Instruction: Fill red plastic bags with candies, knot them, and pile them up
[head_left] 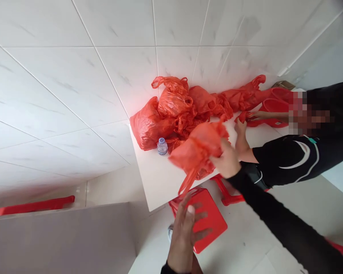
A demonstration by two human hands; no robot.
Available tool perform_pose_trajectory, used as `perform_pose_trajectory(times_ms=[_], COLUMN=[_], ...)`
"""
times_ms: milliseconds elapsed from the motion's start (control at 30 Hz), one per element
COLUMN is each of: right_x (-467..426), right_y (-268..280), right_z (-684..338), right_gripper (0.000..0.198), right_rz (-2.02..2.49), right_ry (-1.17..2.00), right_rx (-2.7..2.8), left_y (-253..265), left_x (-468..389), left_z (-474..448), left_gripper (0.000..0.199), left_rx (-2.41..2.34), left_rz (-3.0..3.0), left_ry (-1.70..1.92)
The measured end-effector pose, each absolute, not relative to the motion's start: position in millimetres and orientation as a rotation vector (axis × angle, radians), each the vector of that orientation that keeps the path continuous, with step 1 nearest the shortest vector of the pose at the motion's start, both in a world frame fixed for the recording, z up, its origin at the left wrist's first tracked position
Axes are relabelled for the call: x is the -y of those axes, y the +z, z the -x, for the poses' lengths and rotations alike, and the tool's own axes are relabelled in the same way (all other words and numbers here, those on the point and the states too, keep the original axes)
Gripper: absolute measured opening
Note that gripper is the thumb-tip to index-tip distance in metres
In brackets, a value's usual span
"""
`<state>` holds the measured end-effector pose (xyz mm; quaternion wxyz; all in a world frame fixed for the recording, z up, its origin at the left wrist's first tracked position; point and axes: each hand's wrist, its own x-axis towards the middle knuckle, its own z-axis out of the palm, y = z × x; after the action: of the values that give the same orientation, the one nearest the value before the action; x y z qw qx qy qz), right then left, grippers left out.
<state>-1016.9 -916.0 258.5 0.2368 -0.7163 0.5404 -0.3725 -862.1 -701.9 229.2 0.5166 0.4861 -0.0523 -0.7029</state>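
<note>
Where right hand point(227, 161) grips, red bag point(196, 146) — edges blurred

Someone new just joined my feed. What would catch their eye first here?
First, the heap of bulging red plastic bags on the white table, against the pale tiled wall. In front of that heap, the right hand grips a translucent red plastic bag. Lower down, the open left hand shows in front of a square red plastic stool.
</note>
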Motion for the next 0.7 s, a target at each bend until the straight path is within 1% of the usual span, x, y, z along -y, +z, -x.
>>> perform_pose_trajectory(times_ms=[67, 133, 200, 300, 433, 533, 633, 700], right_x=[865.0, 823.8, 798.2, 791.2, 817.6, 841.8, 861.4, 870.5], right_y=[248.8, 238.3, 228.0, 215.5, 209.0, 207.8, 205.8, 204.4], right_z=[995.6, 978.3, 967.6, 962.3, 970.5, 981.5, 986.6, 985.7], right_gripper=[0.032, 0.026, 0.027, 0.035, 0.039, 0.036, 0.040, 0.042], right_rz=[2.085, 2.143, 2.166, 2.173, 2.119, 2.024, 1.949, 1.915], right_ry=[-0.919, -0.828, -0.781, -0.772, -0.823, -0.889, -0.943, -0.965], right_rx=[-1.332, -1.237, -1.203, -1.181, -1.163, -1.181, -1.125, -1.051], left_y=[235.9, 231.7, 222.4, 206.6, 179.2, 149.6, 122.2, 109.9], left_x=[715.2, 720.0, 719.4, 715.2, 703.6, 687.4, 681.2, 693.2], left_z=[870.3, 872.3, 871.4, 872.7, 882.4, 890.1, 900.6, 909.6], left_gripper=[0.072, 0.065, 0.058, 0.054, 0.052, 0.064, 0.081, 0.092], left_rx=[0.023, -0.020, -0.016, 0.025, 0.158, 0.237, 0.323, 0.442], left_rz=[-1.047, -1.004, -0.995, -0.999, -1.071, -1.278, -1.583, -1.762], left_ry=[-1.698, -1.619, -1.546, -1.459, -1.304, -1.084, -0.805, -0.652])
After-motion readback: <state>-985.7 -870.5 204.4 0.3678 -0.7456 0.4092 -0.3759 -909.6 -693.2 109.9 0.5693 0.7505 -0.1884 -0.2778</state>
